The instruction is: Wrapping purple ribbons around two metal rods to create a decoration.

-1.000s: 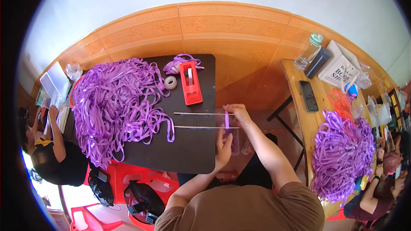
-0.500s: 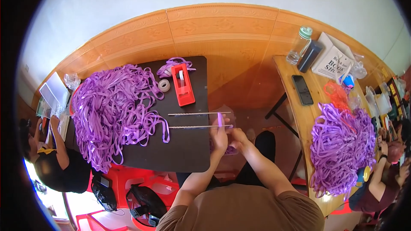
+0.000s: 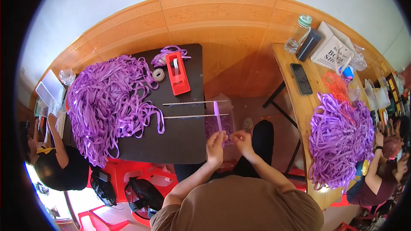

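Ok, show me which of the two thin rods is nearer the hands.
The lower thin rod in the picture, on the person's side; the other thin rod runs roughly parallel, farther off and closer to the red tape dispenser.

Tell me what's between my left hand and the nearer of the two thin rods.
In the head view, a purple ribbon spans the stretch from your left hand up to the nearer rod.
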{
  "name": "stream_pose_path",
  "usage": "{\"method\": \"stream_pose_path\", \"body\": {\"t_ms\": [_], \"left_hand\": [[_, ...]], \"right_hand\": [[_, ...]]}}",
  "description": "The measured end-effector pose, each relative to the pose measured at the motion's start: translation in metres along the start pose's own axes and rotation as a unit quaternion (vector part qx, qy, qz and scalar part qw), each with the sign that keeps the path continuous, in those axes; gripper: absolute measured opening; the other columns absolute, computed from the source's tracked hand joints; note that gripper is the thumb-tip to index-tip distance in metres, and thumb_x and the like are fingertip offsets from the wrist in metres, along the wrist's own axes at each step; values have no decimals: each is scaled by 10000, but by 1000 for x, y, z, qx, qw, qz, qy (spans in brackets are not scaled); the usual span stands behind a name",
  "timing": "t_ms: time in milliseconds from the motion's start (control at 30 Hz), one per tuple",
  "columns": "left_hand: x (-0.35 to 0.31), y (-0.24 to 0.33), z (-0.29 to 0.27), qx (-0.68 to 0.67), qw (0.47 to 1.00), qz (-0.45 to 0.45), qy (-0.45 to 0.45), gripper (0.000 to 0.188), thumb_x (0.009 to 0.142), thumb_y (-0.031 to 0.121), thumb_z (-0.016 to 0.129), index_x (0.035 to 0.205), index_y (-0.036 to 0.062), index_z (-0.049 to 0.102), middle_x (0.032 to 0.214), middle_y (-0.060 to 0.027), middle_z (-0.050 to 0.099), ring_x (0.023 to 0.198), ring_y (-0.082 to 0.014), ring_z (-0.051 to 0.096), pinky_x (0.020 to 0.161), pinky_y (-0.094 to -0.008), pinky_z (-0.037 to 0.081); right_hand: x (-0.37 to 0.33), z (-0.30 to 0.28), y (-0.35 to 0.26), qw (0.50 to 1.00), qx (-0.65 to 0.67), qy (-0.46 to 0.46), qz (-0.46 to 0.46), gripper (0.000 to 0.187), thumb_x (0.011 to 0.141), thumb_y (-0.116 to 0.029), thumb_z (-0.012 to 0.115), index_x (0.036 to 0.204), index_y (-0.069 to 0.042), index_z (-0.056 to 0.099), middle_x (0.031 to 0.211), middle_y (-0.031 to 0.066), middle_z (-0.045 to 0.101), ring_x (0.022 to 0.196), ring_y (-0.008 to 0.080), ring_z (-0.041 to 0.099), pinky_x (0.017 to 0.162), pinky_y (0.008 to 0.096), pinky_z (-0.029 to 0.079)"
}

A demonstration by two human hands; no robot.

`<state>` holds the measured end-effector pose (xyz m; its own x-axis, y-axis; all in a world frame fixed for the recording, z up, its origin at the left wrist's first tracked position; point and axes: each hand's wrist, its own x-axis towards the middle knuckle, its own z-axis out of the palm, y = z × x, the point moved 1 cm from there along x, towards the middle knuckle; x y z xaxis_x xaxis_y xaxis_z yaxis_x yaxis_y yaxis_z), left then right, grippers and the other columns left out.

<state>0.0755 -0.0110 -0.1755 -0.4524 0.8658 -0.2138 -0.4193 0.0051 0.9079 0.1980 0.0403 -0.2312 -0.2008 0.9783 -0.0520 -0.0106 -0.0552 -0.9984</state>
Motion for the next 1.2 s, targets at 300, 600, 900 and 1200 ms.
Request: {"method": "stream_pose_path", "body": {"t_ms": [300,600,900,1200], "left_hand": [[-34,19,-18,1,996,-85,-17,188,949,151,548,952,8,670,797,-37,666,716,-81,567,694,-224,438],[-51,35,-28,12,994,-75,-75,187,948,139,540,911,5,665,793,-54,665,732,-105,593,701,-235,455],[-58,21,-47,-41,977,-117,-171,218,949,157,542,1124,32,575,987,-60,613,880,-120,575,691,-311,574],[-38,18,-35,10,983,-101,-152,316,936,124,553,1243,53,535,1002,-42,612,851,-95,547,736,-262,514]], "right_hand": [[17,14,-114,705,-411,-80,-573,439,646,-155,642,1085,-131,656,983,72,547,800,214,555,633,344,405],[11,28,-124,631,-411,-87,-652,267,643,-115,707,900,-44,711,953,33,579,784,166,556,633,306,398],[6,40,-152,645,-376,-66,-662,268,650,-78,741,912,-33,702,897,15,587,697,144,554,582,305,374],[56,50,-212,781,-285,-94,-547,253,632,24,633,873,-50,647,815,44,573,682,211,553,593,336,382]]}}
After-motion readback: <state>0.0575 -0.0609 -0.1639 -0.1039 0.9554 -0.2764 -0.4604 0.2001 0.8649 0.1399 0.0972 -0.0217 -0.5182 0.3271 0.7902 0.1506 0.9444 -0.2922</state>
